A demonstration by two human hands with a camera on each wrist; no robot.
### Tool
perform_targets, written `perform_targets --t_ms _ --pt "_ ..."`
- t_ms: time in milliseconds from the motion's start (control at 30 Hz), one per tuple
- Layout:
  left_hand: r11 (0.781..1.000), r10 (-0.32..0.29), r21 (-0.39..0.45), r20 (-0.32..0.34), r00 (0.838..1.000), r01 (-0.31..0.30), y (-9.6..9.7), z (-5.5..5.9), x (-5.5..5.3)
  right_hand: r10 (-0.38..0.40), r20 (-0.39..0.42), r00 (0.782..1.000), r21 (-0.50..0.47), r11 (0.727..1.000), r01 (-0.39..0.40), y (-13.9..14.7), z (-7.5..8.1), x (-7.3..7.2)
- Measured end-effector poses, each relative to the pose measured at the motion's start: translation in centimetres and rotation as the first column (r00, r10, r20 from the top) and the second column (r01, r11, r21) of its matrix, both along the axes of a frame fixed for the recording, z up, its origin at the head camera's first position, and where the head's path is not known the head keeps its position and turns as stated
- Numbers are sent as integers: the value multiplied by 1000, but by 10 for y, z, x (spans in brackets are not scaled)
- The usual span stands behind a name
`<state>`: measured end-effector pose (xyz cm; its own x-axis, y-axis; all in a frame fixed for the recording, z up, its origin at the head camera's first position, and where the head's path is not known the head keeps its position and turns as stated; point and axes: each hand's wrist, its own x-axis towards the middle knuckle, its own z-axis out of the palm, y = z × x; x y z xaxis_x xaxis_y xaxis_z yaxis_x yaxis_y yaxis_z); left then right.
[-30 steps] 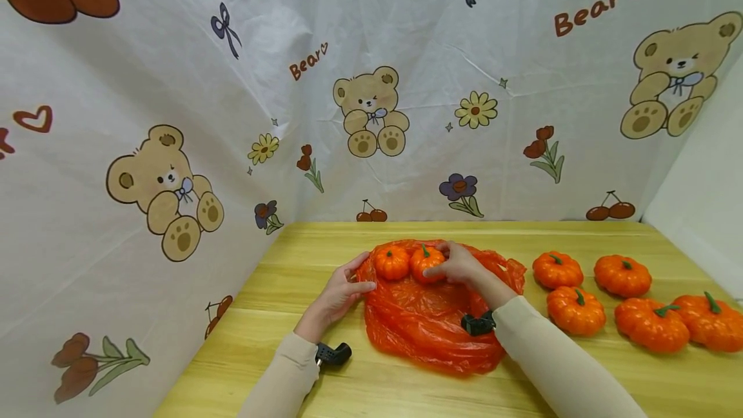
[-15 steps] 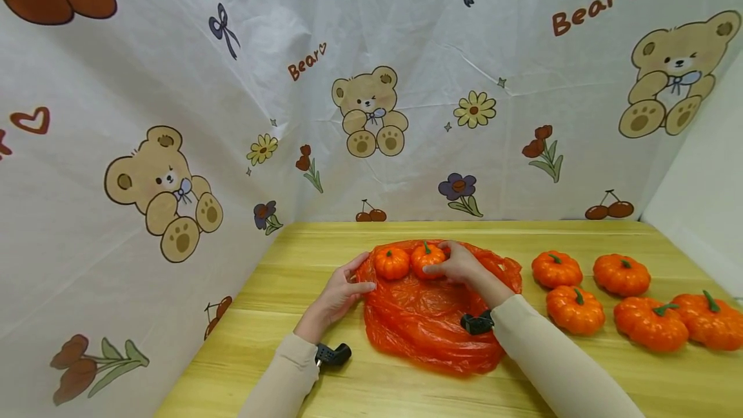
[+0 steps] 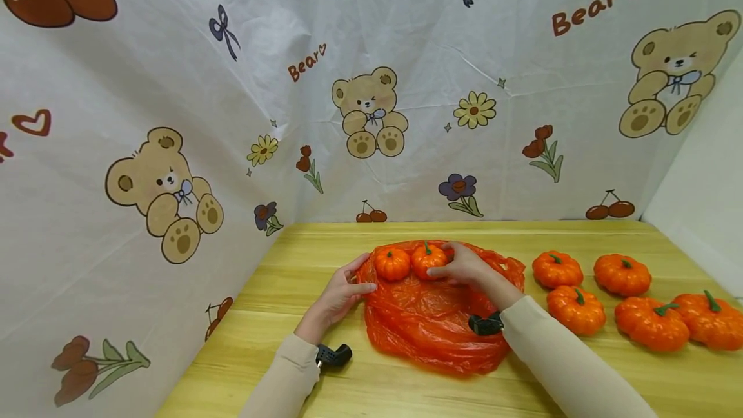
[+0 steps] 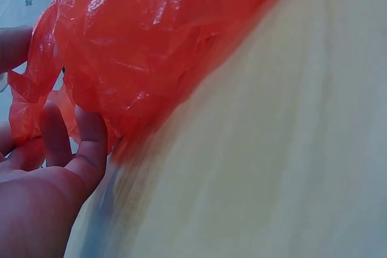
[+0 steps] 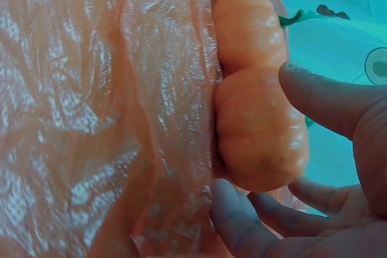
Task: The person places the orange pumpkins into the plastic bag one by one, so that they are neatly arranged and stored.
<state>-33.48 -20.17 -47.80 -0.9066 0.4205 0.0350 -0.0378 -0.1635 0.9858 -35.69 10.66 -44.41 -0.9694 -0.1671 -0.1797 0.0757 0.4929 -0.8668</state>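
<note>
A thin red plastic bag point(image 3: 429, 340) lies spread on the table with its mouth open. My left hand point(image 3: 342, 292) holds the bag's left edge between thumb and fingers; in the left wrist view the fingers point(image 4: 91, 143) curl against the plastic. Two small orange pumpkins sit side by side at the bag's far side, one on the left point(image 3: 392, 264) and one on the right point(image 3: 428, 261). My right hand point(image 3: 467, 269) is loosely spread around the right pumpkin. In the right wrist view its thumb point(image 5: 326, 98) reaches the pumpkin's edge, and the fingers lie below it.
Several larger pumpkins stand right of the bag, the nearest being one point(image 3: 576, 310) beside my right forearm. A patterned cloth point(image 3: 371, 186) hangs behind the wooden table point(image 3: 273, 315) and along its left side. Small black devices point(image 3: 333, 355) are worn on both wrists.
My right hand has shifted slightly to the right and its thumb has slid toward the right pumpkin's edge. The left hand and the bag look almost unchanged.
</note>
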Motion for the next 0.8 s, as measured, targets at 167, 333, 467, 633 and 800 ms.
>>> perform_targets --t_ms 167,333,467,633,800 --pt "1000 1 -1 -3 1000 -1 0 1 0 23 -1 1000 -1 1000 -23 4 9 4" --pt "1000 17 1 -2 1000 -17 0 -1 -1 44 3 999 -19 999 -44 8 17 9" --pt "1000 26 -7 1 1000 -26 1 -3 -2 59 -3 998 -25 998 -59 12 21 15" --pt "1000 26 -6 0 1000 -26 1 -3 -1 68 0 998 -36 997 -68 17 26 21" --pt "1000 26 -9 2 1000 -26 1 -1 1 96 -28 995 -22 995 -97 24 31 27"
